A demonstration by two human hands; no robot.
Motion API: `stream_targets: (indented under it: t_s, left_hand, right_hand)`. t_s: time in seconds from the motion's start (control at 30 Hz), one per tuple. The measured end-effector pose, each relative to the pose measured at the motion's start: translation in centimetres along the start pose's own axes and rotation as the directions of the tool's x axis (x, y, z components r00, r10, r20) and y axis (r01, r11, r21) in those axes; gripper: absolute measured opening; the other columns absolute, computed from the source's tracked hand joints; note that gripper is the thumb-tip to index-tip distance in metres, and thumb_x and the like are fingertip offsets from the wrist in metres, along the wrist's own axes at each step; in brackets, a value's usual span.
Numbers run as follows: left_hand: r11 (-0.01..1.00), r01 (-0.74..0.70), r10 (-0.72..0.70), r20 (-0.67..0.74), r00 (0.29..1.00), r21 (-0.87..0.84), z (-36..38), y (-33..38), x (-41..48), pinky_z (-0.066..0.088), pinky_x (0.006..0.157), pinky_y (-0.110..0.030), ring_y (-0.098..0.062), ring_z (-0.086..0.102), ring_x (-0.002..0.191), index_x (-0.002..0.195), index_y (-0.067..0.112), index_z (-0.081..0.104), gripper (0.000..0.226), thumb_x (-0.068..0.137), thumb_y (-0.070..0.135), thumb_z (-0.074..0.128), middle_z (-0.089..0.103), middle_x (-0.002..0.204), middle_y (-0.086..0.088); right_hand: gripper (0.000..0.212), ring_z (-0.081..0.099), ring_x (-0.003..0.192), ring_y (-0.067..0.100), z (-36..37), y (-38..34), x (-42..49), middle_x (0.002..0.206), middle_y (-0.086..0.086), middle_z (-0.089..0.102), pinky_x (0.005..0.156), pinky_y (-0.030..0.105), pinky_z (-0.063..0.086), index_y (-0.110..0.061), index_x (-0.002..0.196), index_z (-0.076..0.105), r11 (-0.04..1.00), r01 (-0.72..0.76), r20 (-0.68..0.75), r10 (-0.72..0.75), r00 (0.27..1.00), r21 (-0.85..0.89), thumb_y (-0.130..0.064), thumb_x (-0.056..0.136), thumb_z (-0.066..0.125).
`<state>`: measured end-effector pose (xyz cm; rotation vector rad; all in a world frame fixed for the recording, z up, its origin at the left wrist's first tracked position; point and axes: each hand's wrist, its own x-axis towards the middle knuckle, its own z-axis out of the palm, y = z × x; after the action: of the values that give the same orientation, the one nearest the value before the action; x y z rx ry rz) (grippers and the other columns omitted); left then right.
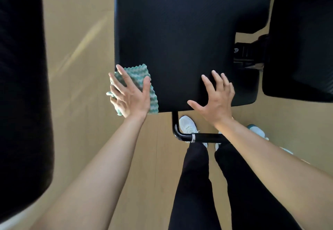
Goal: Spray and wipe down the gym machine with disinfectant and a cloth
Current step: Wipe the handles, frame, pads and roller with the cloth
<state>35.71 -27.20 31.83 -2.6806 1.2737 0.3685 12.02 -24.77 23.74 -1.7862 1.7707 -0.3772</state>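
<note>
Both hands lie flat, fingers spread: the left hand presses the green cloth onto the seat pad at its near left corner, while the right hand braces the pad, grasping nothing. This looks like the wiping step; next, the cloth likely needs sweeping across.

Bare forearms; black trousers; white trainers, teal trim on right one.

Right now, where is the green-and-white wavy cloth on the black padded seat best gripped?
Probably at the bunched part of the green-and-white wavy cloth that hangs off the left edge of the black padded seat, coming from the left. There a pinch can close around it; the rest lies flat under the left hand.
</note>
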Motion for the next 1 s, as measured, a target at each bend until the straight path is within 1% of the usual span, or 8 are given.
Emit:
stream_targets:
  t_s: [0.23, 0.3, 0.4, 0.47, 0.6, 0.73, 0.87, 1.0]
  left_hand:
    - [0.969, 0.074, -0.066, 0.039, 0.997, -0.236, -2.6, -0.2, 4.1, 0.04, 0.11, -0.049, -0.029, 0.049, 0.14, 0.163, 0.031, 0.017, 0.109, 0.078, 0.091, 0.051, 0.049, 0.155, -0.002]
    - [0.938, 0.188, -0.176, 0.069, 0.982, -0.289, -2.8, -1.5, 2.9, 0.048, 0.097, -0.045, -0.028, 0.061, 0.121, 0.142, 0.029, 0.046, 0.098, 0.071, 0.096, 0.051, 0.064, 0.131, 0.003]
    - [0.846, 0.392, -0.365, 0.144, 0.92, -0.362, -2.5, -2.9, -0.1, 0.045, 0.085, -0.038, -0.02, 0.06, 0.103, 0.118, 0.023, 0.054, 0.087, 0.07, 0.096, 0.053, 0.061, 0.11, 0.011]
    - [0.696, 0.535, -0.494, 0.222, 0.841, -0.479, -2.0, -2.9, -2.0, 0.05, 0.095, -0.041, -0.018, 0.06, 0.109, 0.132, 0.024, 0.053, 0.102, 0.062, 0.098, 0.058, 0.06, 0.121, 0.012]
    - [0.165, 0.65, -0.651, 0.413, 0.637, -0.742, -1.8, -0.3, -3.9, 0.054, 0.099, -0.043, -0.023, 0.06, 0.111, 0.152, 0.03, 0.031, 0.109, 0.066, 0.08, 0.077, 0.054, 0.131, 0.007]
    - [-0.043, 0.701, -0.614, 0.572, 0.543, -0.712, -2.1, 2.9, -5.5, 0.054, 0.066, -0.034, -0.021, 0.067, 0.093, 0.126, 0.02, 0.045, 0.079, 0.076, 0.074, 0.075, 0.065, 0.109, 0.005]
    - [-0.08, 0.784, -0.471, 0.717, 0.514, -0.615, -0.7, 5.1, -7.2, 0.058, 0.09, -0.04, -0.021, 0.069, 0.091, 0.116, 0.015, 0.054, 0.066, 0.079, 0.063, 0.08, 0.067, 0.103, 0.003]
    - [-0.128, 0.802, -0.305, 0.793, 0.527, -0.583, -0.7, 4.5, -8.0, 0.062, 0.077, -0.038, -0.024, 0.074, 0.096, 0.117, 0.014, 0.063, 0.052, 0.086, 0.051, 0.08, 0.073, 0.116, -0.006]
  right_hand:
    - [0.086, 0.017, 0.157, 0.034, 0.1, -3.1, 3.4, 0.169, 0.008, 0.024, 0.125, 0.057, 0.018, -0.022, 0.157, 0.038, 0.981, 0.182, 0.039, -0.179, 0.983, -0.069, -0.068, 0.087, 0.06]
    - [0.087, 0.01, 0.159, 0.031, 0.1, -2.8, 3.2, 0.172, 0.004, 0.018, 0.127, 0.056, 0.012, -0.026, 0.16, 0.031, 0.984, 0.167, 0.076, -0.162, 0.984, -0.059, -0.07, 0.089, 0.056]
    - [0.086, 0.009, 0.159, 0.029, 0.2, -2.3, 2.9, 0.172, 0.001, 0.017, 0.128, 0.054, 0.008, -0.029, 0.161, 0.029, 0.987, 0.157, 0.085, -0.154, 0.984, -0.023, -0.07, 0.091, 0.056]
    - [0.085, 0.01, 0.159, 0.029, 0.3, -2.2, 2.8, 0.171, 0.001, 0.019, 0.128, 0.053, 0.007, -0.029, 0.16, 0.03, 0.99, 0.143, 0.078, -0.142, 0.987, 0.0, -0.07, 0.091, 0.057]
    - [0.085, 0.008, 0.159, 0.027, 0.2, -2.0, 2.9, 0.171, -0.001, 0.017, 0.128, 0.05, 0.003, -0.031, 0.161, 0.028, 0.99, 0.14, 0.098, -0.141, 0.985, 0.022, -0.072, 0.091, 0.055]
    - [0.086, 0.005, 0.16, 0.026, 0.2, -1.7, 2.9, 0.172, -0.001, 0.014, 0.128, 0.049, 0.001, -0.032, 0.162, 0.025, 0.991, 0.134, 0.125, -0.134, 0.983, 0.011, -0.072, 0.091, 0.054]
    - [0.087, 0.004, 0.16, 0.026, 0.2, -1.6, 3.1, 0.172, -0.002, 0.013, 0.128, 0.05, 0.002, -0.033, 0.162, 0.023, 0.991, 0.131, 0.14, -0.129, 0.982, -0.003, -0.073, 0.091, 0.053]
    - [0.087, 0.003, 0.16, 0.026, 0.2, -1.2, 3.2, 0.172, -0.003, 0.011, 0.128, 0.05, 0.002, -0.035, 0.162, 0.021, 0.989, 0.147, 0.169, -0.143, 0.975, -0.016, -0.073, 0.091, 0.053]
